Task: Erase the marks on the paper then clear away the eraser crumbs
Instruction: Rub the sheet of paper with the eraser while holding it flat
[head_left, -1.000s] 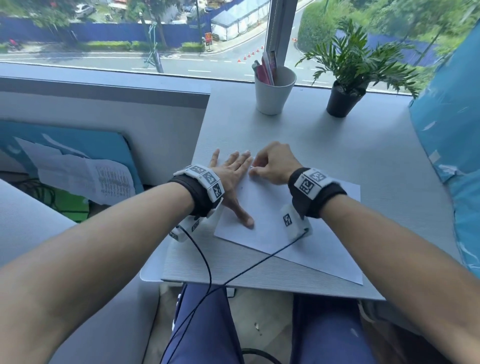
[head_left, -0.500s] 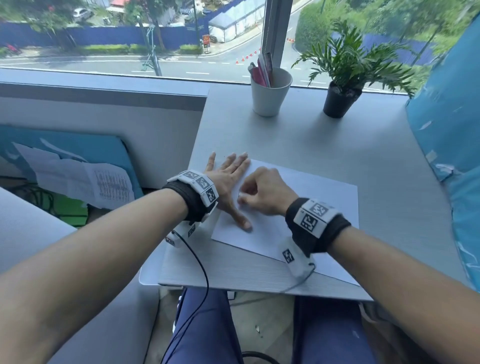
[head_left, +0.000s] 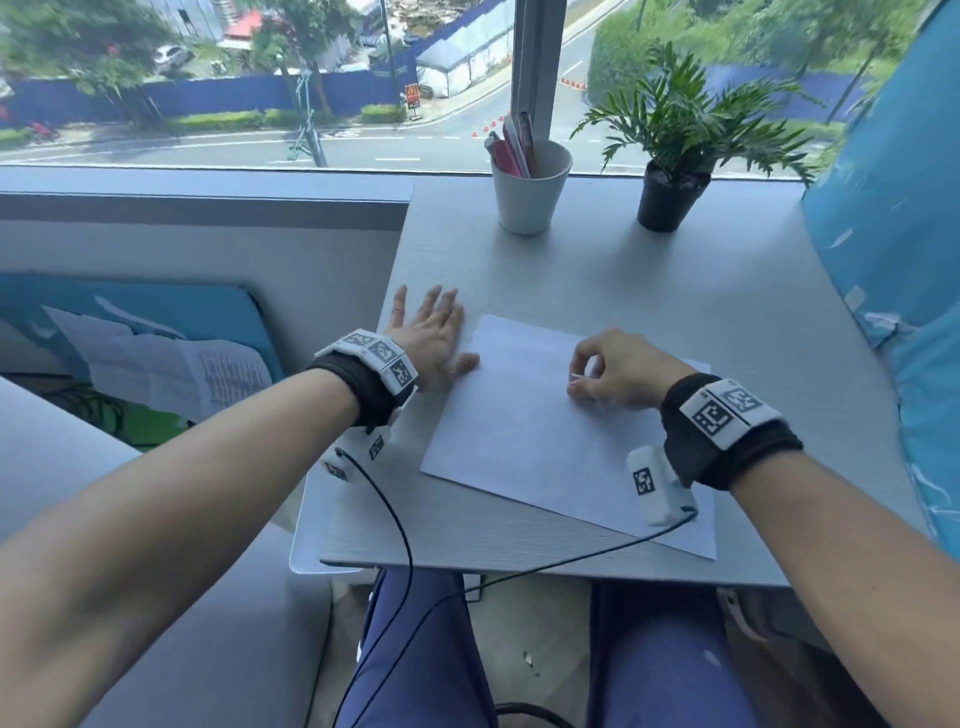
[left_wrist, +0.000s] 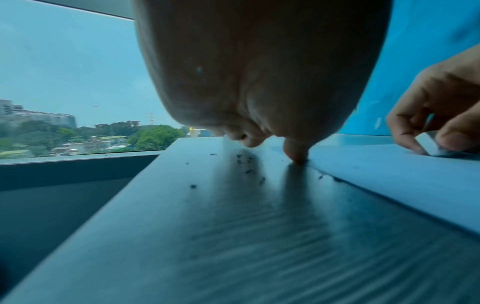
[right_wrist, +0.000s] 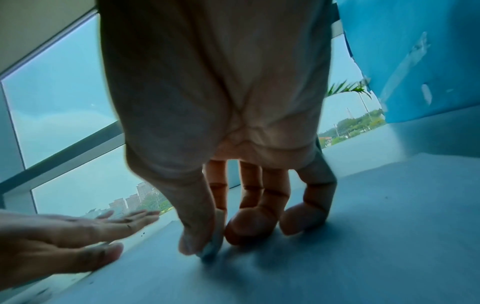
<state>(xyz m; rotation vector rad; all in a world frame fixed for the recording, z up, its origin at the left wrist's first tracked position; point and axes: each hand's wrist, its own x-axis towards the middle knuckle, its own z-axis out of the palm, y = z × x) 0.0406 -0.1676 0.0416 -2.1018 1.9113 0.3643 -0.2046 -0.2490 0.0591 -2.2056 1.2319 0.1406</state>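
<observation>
Left hand (head_left: 431, 338) slid off paper (head_left: 524, 436) | right hand (head_left: 618, 371) pinches eraser (left_wrist: 430, 145)

Paper (head_left: 524, 426) lies on the table (head_left: 701, 312), near the front edge, skewed to it. Left hand (head_left: 434, 338) lies flat on the table just left of the paper's far left corner, thumb touching the paper's left edge. Right hand (head_left: 621, 371) is on the paper's right half, pinching an eraser (left_wrist: 430, 145) whose lower end touches the sheet. Eraser crumbs (left_wrist: 245, 162) sit on the bare table under and just in front of the left hand, left of the paper's edge. Cup (head_left: 530, 189) with pens stands at the back of the table by the window; potted plant (head_left: 675, 156) to its right. Board with papers (head_left: 156, 358) is down to the left of the table.
</observation>
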